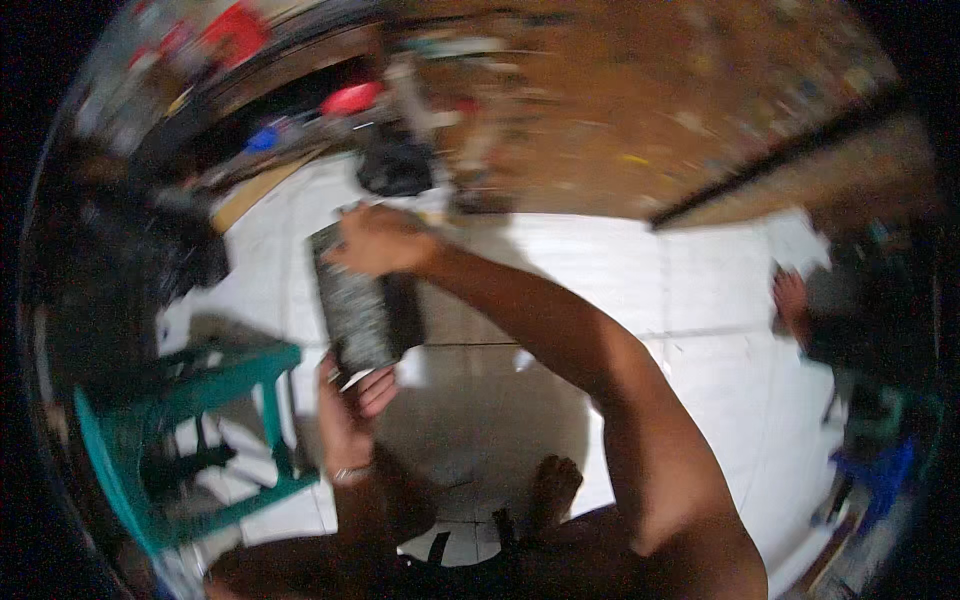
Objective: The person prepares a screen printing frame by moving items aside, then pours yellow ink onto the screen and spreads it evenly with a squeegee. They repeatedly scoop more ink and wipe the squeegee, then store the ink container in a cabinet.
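A grey, speckled, box-shaped block (358, 312) with a darker side is held up in front of me, slightly tilted. My right hand (385, 240) grips its far end from above, fingers bent over the top edge. At the near end, my left hand (352, 415) supports it from below, with the fingers curled at its lower edge. Motion blur hides the block's details, so its exact kind cannot be made out.
A green plastic stool (270, 400) stands close on my left. A black bag (395, 165) lies beyond the block on white floor tiles (700, 350). Brown wooden panel (600, 120) fills the far side. At right, another person's hand or foot (790, 300) shows.
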`<state>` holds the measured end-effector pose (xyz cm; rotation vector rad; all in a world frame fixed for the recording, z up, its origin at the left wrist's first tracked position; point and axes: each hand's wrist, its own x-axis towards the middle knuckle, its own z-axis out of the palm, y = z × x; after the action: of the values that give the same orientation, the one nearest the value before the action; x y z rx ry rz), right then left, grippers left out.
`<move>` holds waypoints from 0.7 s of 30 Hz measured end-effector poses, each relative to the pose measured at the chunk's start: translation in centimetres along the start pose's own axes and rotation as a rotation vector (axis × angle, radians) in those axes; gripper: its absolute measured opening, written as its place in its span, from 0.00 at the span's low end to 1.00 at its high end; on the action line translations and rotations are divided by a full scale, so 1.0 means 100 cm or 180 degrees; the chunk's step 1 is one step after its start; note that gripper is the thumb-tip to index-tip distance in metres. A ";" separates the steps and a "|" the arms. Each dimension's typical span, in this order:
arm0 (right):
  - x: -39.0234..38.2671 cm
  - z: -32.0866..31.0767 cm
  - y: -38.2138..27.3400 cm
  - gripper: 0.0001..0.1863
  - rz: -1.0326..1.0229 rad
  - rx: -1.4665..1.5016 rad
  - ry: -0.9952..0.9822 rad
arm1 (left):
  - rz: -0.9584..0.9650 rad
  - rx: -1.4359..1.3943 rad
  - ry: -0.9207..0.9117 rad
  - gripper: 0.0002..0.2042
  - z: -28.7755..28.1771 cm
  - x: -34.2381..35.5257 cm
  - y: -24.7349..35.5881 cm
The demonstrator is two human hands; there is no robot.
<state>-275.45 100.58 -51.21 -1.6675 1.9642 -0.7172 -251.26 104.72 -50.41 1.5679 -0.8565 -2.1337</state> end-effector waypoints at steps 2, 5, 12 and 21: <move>-0.045 -0.019 0.005 0.23 -0.0127 -0.0258 0.0834 | 0.0237 0.0210 0.1068 0.28 -0.005 -0.003 0.000; -0.145 -0.071 0.039 0.15 -0.0494 -0.0555 0.1185 | 0.2018 0.0626 0.1453 0.15 0.006 -0.015 0.002; -0.263 -0.176 0.097 0.33 0.1907 -0.0140 0.3249 | 0.2724 0.0342 -0.0806 0.11 0.123 -0.051 0.005; -0.243 -0.176 0.137 0.53 0.1957 0.0406 0.3976 | 0.2693 0.1039 -0.1682 0.07 0.195 -0.091 0.008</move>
<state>-293.26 127.93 -46.47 -0.3366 2.8575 -1.7934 -266.83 114.74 -39.32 0.5185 -1.7248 -1.7911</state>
